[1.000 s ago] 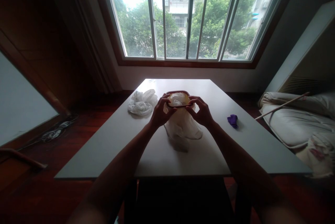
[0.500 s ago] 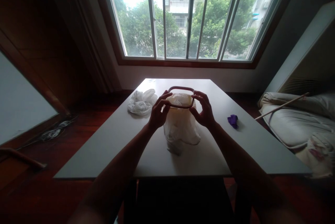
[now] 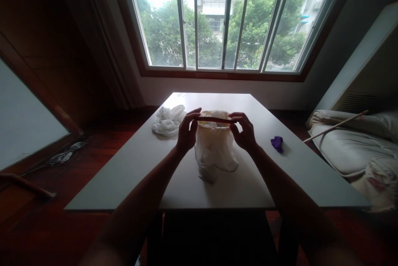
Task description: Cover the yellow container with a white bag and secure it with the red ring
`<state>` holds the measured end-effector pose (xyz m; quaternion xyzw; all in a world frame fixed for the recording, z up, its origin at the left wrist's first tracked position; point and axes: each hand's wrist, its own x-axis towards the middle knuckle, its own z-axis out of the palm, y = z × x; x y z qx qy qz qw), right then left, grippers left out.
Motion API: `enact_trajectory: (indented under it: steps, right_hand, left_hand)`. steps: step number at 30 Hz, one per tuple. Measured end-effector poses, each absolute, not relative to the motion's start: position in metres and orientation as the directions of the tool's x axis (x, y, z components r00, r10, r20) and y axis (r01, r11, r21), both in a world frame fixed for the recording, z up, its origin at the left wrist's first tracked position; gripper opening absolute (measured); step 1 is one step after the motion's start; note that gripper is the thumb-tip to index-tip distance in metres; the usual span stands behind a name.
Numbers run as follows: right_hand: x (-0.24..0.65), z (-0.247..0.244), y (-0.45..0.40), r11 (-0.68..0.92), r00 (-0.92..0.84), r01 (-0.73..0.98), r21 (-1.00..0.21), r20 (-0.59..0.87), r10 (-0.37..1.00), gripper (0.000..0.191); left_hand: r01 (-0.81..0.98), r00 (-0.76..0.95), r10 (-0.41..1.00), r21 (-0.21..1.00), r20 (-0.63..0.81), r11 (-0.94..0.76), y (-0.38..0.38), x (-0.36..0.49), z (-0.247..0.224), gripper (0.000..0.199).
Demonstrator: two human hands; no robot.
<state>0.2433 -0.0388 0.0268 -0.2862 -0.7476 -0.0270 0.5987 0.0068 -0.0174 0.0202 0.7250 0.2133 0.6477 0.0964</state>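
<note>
Fingertips on both ends here: the left hand (image 3: 187,132) has its thumb and fingers pinching the left end of the reddish-brown frame (image 3: 216,120), and the right hand (image 3: 244,131) pinches the right end, thumb below, fingers curled over. The frame shows edge-on, a thin bar, its long axis running left to right, roughly parallel to the table's near edge, right end dipping slightly. It's up at the mouth of the container draped in a translucent bag (image 3: 214,147); whether the two touch, can't tell.

That container stands around the middle of the white table (image 3: 124,183), the bag's loose bottom spreading toward the near edge. Over toward the far left corner, a crumpled white plastic bag (image 3: 167,122), just beside the left hand. Across on the right, well apart from the right hand, a small purple bundle (image 3: 276,144) lies nearer the right slanting edge. Past that edge, a thin stick (image 3: 337,125) rests across pale bedding (image 3: 345,145).
</note>
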Motion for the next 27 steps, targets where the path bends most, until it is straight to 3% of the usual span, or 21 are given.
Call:
enact_trajectory:
  steps: [5,12,18,27]
  right_hand:
    - [0.24,0.026,-0.04,0.832,-0.138,0.494,-0.252,0.922,0.362,0.007]
    - [0.238,0.025,-0.041,0.818,-0.161,0.548,-0.175,0.937,0.309,0.006]
    - [0.237,0.025,-0.042,0.81,-0.176,0.556,-0.186,0.926,0.333,0.009]
    - [0.238,0.028,-0.046,0.849,-0.231,0.479,-0.222,0.902,0.366,0.02]
  left_hand:
    - [0.33,0.141,0.33,0.27,0.934,-0.905,-0.022,0.006,0.023,0.03]
    - [0.396,0.176,0.321,0.232,0.93,-0.889,-0.021,0.007,0.021,0.033]
    - [0.372,0.167,0.358,0.277,0.919,-0.886,-0.02,0.008,0.02,0.015]
    - [0.248,0.119,0.466,0.428,0.877,-0.869,-0.013,0.005,0.01,0.018]
